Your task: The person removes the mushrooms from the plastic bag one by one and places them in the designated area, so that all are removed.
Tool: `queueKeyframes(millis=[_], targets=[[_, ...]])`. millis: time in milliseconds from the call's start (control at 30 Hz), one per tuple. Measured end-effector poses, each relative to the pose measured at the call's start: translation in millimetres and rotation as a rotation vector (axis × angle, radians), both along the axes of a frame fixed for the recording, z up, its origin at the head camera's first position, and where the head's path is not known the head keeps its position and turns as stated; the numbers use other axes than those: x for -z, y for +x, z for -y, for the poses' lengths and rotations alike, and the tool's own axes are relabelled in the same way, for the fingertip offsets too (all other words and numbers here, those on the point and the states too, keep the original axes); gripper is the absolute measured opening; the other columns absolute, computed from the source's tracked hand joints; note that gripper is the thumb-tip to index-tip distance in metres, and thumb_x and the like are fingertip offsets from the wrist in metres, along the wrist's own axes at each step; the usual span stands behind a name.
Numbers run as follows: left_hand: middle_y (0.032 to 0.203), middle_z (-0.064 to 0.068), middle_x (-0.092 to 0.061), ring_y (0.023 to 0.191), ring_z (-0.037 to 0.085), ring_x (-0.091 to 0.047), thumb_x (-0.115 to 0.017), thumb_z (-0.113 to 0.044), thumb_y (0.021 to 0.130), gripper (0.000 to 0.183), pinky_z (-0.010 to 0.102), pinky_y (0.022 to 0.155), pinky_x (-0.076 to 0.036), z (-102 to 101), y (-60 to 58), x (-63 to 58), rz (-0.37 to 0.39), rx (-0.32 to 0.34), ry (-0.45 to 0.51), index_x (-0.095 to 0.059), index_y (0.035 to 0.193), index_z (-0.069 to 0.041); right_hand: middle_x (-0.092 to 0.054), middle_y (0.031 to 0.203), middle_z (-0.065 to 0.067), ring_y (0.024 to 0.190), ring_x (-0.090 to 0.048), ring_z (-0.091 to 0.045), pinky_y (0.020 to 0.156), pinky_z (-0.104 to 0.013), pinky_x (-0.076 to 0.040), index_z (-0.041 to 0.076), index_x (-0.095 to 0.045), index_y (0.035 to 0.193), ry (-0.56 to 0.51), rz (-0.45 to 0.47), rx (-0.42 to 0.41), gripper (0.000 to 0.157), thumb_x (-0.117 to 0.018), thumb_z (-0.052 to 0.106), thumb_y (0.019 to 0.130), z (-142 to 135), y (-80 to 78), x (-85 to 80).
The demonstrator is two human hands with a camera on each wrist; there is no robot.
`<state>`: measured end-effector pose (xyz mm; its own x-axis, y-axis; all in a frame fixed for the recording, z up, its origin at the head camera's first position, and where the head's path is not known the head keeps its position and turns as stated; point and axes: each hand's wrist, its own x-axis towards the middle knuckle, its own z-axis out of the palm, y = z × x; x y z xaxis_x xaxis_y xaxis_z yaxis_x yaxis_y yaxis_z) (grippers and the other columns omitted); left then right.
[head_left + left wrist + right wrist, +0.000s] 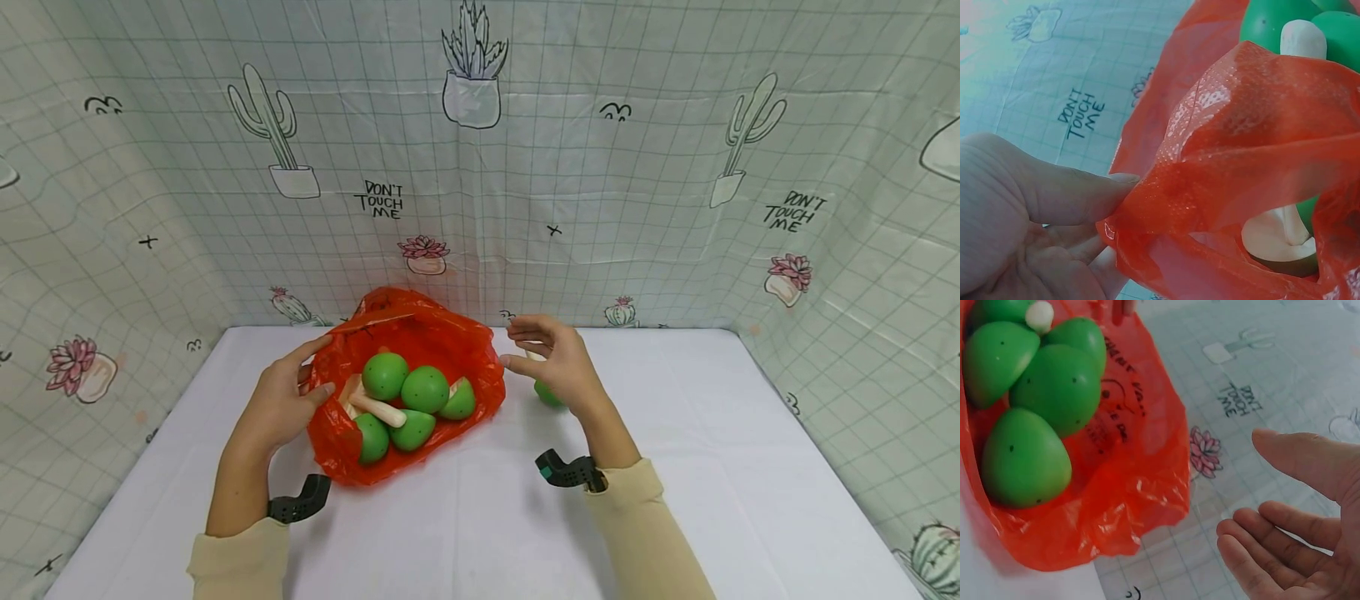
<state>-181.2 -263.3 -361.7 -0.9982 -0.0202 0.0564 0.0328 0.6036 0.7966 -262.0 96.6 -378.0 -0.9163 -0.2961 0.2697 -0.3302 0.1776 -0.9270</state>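
A red plastic bag (468,342) lies on the table with its mouth toward me. Inside are several toy mushrooms (425,389) with green, dark-dotted caps and pale stems. My left hand (281,406) pinches the bag's left rim between thumb and fingers; the left wrist view shows the thumb on the red film (1210,144). Just off the bag's right edge, my right hand (558,364) hovers with fingers extended and nothing in them. In the right wrist view, a gap separates that hand (1297,544) from the bag. Another green mushroom (547,395) is partly hidden behind the right hand.
A white tabletop (480,533) extends around the bag. Behind and on both sides hangs a grid-patterned cloth (555,167) printed with cacti and lettering. Each wrist carries a black camera mount (302,500).
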Motion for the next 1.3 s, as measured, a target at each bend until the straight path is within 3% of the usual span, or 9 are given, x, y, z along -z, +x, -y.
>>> queueKeyframes(millis=[100,633,967,1300], targets=[[0.157,0.035,-0.041,0.139,0.057,-0.046,-0.063,0.007,0.099,0.071,0.059,0.098,-0.053,0,-0.1,0.0,-0.002,0.000,0.007,-0.032,0.163,-0.001,-0.066,0.131,-0.021,0.124,-0.063,-0.035,0.108,-0.035,-0.053,-0.006,-0.061,0.137,0.000,-0.008,-0.011,0.055,-0.084,0.003,0.087,5,1.9,0.3],[0.161,0.032,-0.038,0.143,0.055,-0.043,-0.062,0.006,0.100,0.072,0.058,0.101,-0.051,0,-1.3,-2.8,0.035,-0.014,0.012,-0.031,0.164,-0.003,-0.066,0.131,-0.025,0.123,-0.063,-0.040,0.111,-0.046,-0.051,-0.008,-0.061,0.135,0.005,-0.068,-0.079,0.054,-0.084,0.004,0.088,37,9.4,2.6],[0.161,0.031,-0.037,0.143,0.054,-0.043,-0.062,0.007,0.100,0.071,0.058,0.103,-0.050,1,-0.6,-3.6,0.044,-0.013,0.034,-0.032,0.164,-0.003,-0.068,0.130,-0.019,0.120,-0.066,-0.034,0.110,-0.048,-0.052,-0.005,-0.063,0.135,0.038,-0.054,-0.098,0.053,-0.085,0.007,0.088,61,14.3,5.3],[0.161,0.030,-0.038,0.144,0.052,-0.043,-0.063,0.005,0.101,0.071,0.057,0.103,-0.051,3,-1.9,-3.0,0.053,-0.023,0.041,-0.032,0.164,-0.004,-0.068,0.130,-0.020,0.121,-0.067,-0.037,0.108,-0.044,-0.053,-0.005,-0.063,0.135,0.077,-0.068,-0.122,0.054,-0.086,0.006,0.087,90,11.4,12.8]])
